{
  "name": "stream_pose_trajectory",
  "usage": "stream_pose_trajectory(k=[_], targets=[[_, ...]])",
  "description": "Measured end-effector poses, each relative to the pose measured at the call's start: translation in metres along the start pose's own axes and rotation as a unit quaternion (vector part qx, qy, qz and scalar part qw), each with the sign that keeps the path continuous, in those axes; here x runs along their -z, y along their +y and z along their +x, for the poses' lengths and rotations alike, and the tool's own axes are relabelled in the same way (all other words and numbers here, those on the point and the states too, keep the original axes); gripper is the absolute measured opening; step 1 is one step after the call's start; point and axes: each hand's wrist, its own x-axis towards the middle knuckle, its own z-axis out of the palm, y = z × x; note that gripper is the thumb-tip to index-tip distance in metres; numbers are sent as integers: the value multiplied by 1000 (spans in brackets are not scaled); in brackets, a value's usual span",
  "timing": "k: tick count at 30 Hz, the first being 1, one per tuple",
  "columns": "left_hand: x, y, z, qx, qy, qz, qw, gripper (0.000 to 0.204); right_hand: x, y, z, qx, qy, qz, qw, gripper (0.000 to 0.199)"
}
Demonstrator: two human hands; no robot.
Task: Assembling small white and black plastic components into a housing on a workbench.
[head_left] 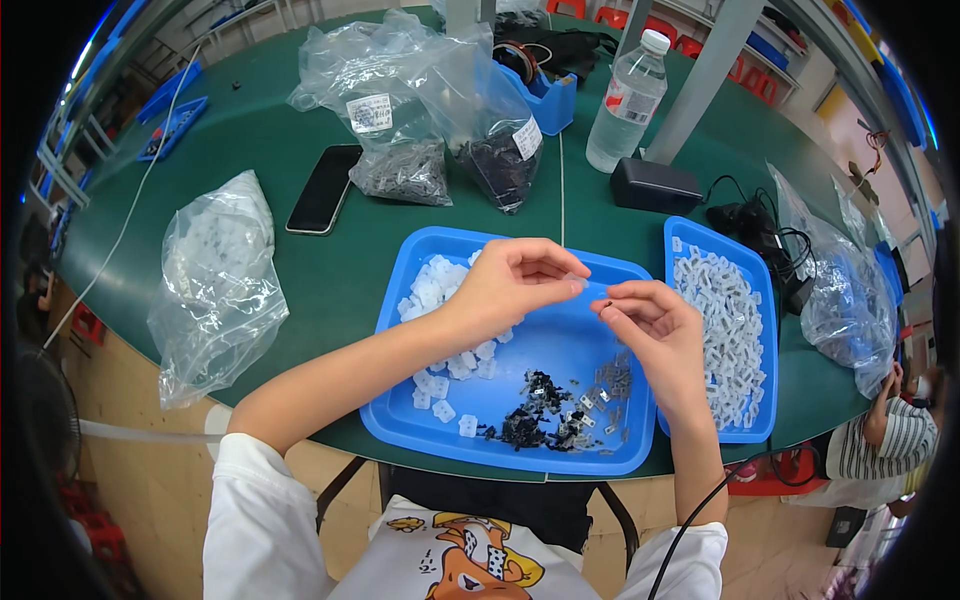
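Above a blue tray (600, 463), my left hand (512, 285) pinches a small translucent plastic piece (577, 281) between thumb and fingers. Close to it on the right, my right hand (655, 325) is closed on a tiny dark part (606, 304), mostly hidden by the fingertips. White translucent plastic pieces (432, 290) lie along the tray's left side, partly under my left forearm. Small black parts (525, 425) are heaped at the tray's near middle. Tiny grey parts (612, 378) lie to their right, below my right hand.
A second blue tray (771, 340) at right holds many clear pieces. Bags of grey parts (405, 172) and dark parts (503, 165), a phone (323, 190), a bottle (628, 105) and a black box (655, 186) stand beyond. A bag of white pieces (220, 270) lies left. Another person (885, 440) sits far right.
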Motion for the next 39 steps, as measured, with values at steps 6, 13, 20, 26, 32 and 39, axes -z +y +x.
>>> stream_pose_trajectory(k=[6, 13, 20, 26, 32, 39], targets=[[-7, 3, -1, -35, -16, -72, 997, 27, 2, 2, 0, -13, -6, 14, 1000, 16], [-3, -7, 1, -88, -30, -18, 996, 28, 1, 3, 0, -2, 7, 15, 1000, 14], [-7, 3, -3, -29, -31, 7, 999, 24, 3, 11, 3, 82, 22, -41, 996, 16], [-7, 2, -3, -33, -45, -10, 998, 22, 1, 12, 2, 94, 22, -57, 994, 18], [-8, 2, -3, -39, -29, 17, 999, 25, 1, 11, 3, 88, 54, -70, 992, 21], [-7, -3, -2, -45, -24, 9, 999, 27, 1, 10, 2, 106, 46, -90, 989, 21]])
